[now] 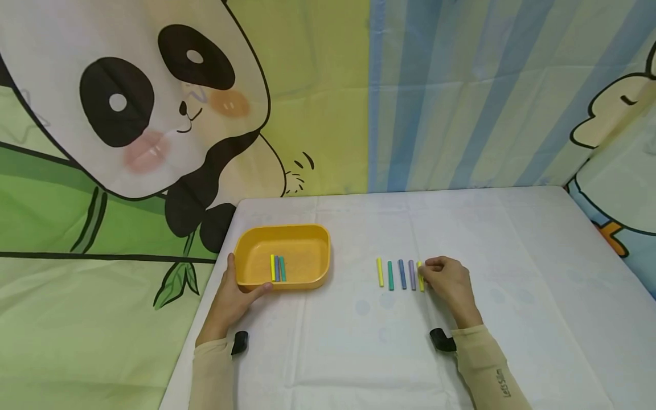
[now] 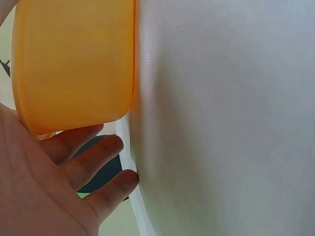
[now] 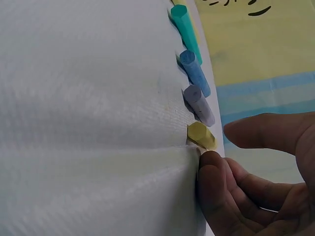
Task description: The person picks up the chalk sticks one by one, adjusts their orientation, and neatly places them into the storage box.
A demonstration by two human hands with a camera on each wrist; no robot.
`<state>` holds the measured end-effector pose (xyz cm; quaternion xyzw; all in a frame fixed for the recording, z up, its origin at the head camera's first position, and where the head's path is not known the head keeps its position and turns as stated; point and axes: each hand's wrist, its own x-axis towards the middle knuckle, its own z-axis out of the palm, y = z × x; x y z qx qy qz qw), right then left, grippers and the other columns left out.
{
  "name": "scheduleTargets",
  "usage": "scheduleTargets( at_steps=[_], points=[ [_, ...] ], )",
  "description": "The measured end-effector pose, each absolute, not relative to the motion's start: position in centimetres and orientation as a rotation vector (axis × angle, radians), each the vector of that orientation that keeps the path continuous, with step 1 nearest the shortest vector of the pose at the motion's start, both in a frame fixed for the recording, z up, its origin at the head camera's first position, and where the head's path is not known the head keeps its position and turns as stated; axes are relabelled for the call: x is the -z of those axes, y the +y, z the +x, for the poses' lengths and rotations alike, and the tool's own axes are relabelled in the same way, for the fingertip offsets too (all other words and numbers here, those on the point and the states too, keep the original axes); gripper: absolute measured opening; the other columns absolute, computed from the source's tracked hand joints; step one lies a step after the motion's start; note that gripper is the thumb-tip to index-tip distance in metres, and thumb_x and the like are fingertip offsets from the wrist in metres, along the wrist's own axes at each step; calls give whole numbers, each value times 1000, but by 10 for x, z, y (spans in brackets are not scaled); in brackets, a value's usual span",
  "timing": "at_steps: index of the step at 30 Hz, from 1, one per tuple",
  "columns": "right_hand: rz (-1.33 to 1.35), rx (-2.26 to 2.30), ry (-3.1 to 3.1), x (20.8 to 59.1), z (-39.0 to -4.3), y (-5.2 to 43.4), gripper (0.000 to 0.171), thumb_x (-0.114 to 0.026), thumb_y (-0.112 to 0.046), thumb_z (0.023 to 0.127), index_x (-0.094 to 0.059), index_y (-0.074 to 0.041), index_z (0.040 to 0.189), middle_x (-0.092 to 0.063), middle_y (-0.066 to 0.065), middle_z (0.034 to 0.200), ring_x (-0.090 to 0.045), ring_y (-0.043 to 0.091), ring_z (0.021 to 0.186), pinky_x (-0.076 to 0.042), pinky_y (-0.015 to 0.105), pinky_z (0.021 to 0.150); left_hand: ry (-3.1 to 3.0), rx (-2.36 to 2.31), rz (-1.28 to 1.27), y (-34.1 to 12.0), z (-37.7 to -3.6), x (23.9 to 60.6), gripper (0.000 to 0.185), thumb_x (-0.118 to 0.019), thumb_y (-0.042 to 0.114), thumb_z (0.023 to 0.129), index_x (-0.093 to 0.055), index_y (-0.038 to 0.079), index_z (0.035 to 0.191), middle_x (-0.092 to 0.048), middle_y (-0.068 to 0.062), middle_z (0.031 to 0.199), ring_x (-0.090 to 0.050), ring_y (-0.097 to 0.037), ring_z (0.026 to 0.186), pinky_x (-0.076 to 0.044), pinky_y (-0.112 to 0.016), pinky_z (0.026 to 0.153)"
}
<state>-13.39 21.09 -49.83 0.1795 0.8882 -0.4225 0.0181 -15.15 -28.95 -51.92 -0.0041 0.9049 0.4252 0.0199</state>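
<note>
A yellow tray (image 1: 307,253) sits on the white table (image 1: 512,256) at the left, with a yellow, a purple and a green stick (image 1: 277,268) lying in it. My left hand (image 1: 245,282) holds the tray's near left corner, thumb on the side wall and fingers (image 2: 93,157) against the front wall of the tray (image 2: 74,64). To the right lie several sticks in a row: yellow (image 1: 380,272), green (image 1: 390,275), blue (image 1: 402,274), purple (image 1: 412,274), yellow (image 1: 421,276). My right hand (image 1: 427,273) touches that last yellow stick (image 3: 201,135) with a curled fingertip, the thumb held apart.
A panda-and-stripes cloth backdrop (image 1: 154,114) hangs behind and left of the table. The table's left edge runs just beside the tray. White cloth stretches bare right of the stick row and toward the near edge.
</note>
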Motion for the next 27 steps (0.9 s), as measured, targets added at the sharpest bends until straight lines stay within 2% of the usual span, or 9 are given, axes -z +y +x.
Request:
scheduleTargets(
  at_steps=[7,18,27],
  points=[
    [526,1246,2761,494,-131,205,37,-70,-28,88,-71,-1,114,-73,14,104,-65,25,89,-51,31,69,2807,-1329,-7,-289,-151,520,136,-85,56,77,22,32,158,-7,-16,168,-16,-34,152,-16,-59,120],
    [441,1182,2798,495,-132,198,37,-71,-22,92,-66,6,116,-71,17,104,-66,24,83,-55,30,62,2806,-1320,-16,-289,-151,520,137,-85,57,76,22,30,159,-7,-17,168,-16,-34,152,-16,-59,120],
    [436,1168,2828,494,-132,196,35,-71,-20,92,-67,7,114,-71,16,101,-67,24,82,-55,30,62,2814,-1336,-5,-290,-151,520,138,-85,57,76,21,30,159,-8,-17,168,-17,-34,151,-16,-59,120]
  ],
)
